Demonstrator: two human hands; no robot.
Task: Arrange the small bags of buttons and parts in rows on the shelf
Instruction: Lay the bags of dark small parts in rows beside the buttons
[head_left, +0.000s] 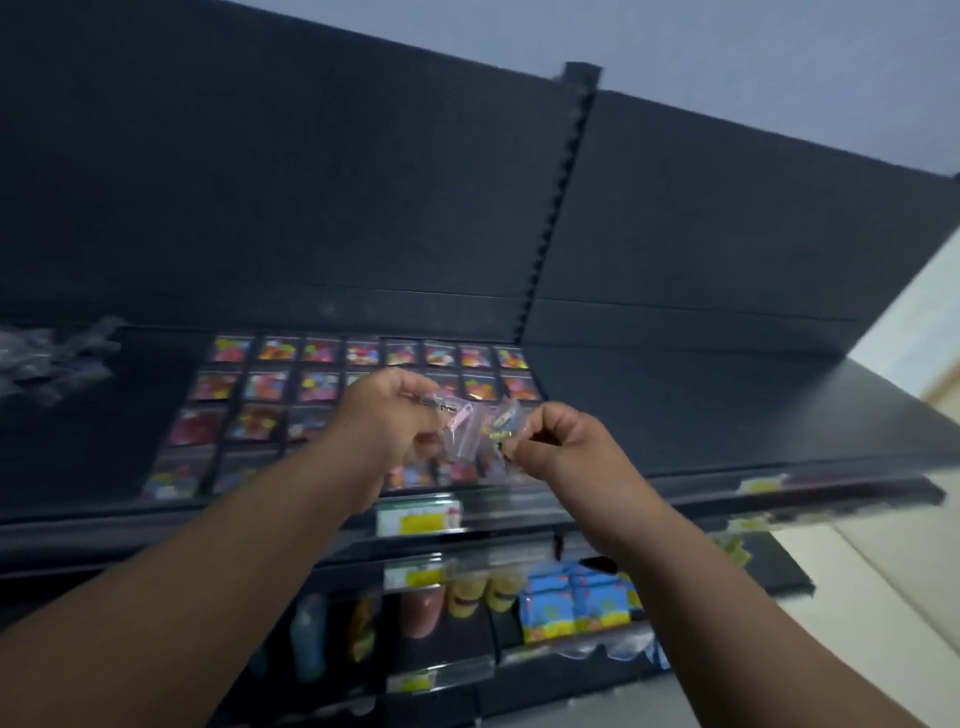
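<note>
Both forearms reach forward from the near edge. The left hand (387, 415) curls its fingers and pinches a clear bag (464, 431) holding a pink part. The right hand (558, 447), fingers closed, pinches a second bag (505, 422). Both bags hang between the hands, above rows of bags (311, 387) on the dark shelf (675, 415).

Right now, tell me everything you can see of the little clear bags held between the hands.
The clear bags are a small bunch of see-through plastic pouches; one shows a pink part, another yellow and blue bits. The left hand grips them from one side, the right hand pinches an edge. They hang over the shelf front. Blur hides their count.
</note>
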